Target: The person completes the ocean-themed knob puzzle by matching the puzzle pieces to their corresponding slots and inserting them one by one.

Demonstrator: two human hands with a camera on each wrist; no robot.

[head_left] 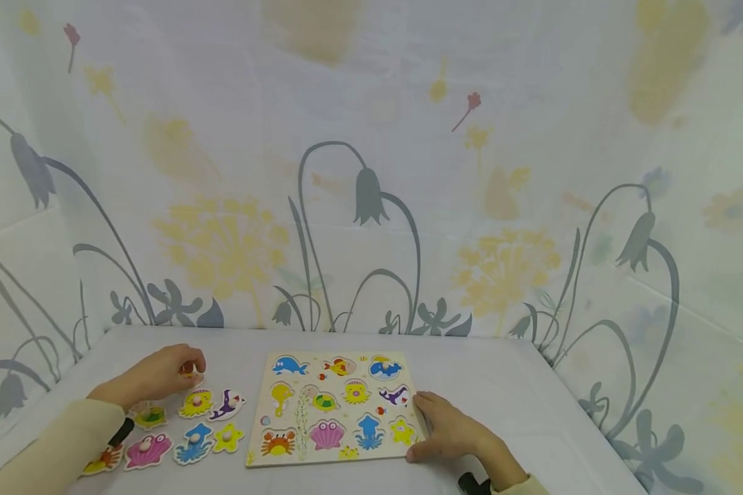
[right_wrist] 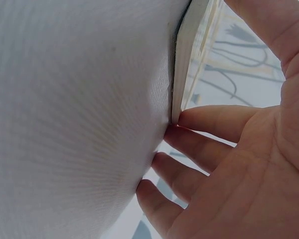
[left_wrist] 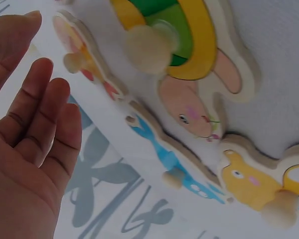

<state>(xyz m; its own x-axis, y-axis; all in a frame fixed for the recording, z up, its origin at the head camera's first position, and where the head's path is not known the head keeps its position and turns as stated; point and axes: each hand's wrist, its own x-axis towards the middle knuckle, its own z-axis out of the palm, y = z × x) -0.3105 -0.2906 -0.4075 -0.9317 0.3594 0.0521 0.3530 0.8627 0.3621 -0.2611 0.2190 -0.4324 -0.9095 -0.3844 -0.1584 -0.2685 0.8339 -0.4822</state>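
My left hand (head_left: pixel 164 371) hovers over the loose knobbed puzzle pieces at the left, its fingers loosely bent. Beside its fingertips in the left wrist view is a red-and-yellow piece (left_wrist: pixel 84 57) with a wooden knob; the fingers stand apart from it. A turtle piece (left_wrist: pixel 189 40) is close by, with a blue piece (left_wrist: pixel 174 162) and a yellow piece (left_wrist: pixel 249 181). My right hand (head_left: pixel 448 426) rests against the right edge of the puzzle board (head_left: pixel 340 412), thumb by the near corner. In the right wrist view, its fingertips touch the board's edge (right_wrist: pixel 182 84) and the tabletop.
Left of the board lie a yellow octopus piece (head_left: pixel 196 403), a purple piece (head_left: pixel 225 405), a pink shell piece (head_left: pixel 148 451), a blue squid piece (head_left: pixel 193 443), a star piece (head_left: pixel 228 437) and a crab piece (head_left: pixel 105 459). A flower-printed curtain (head_left: pixel 371 103) hangs behind the white table (head_left: pixel 501 371).
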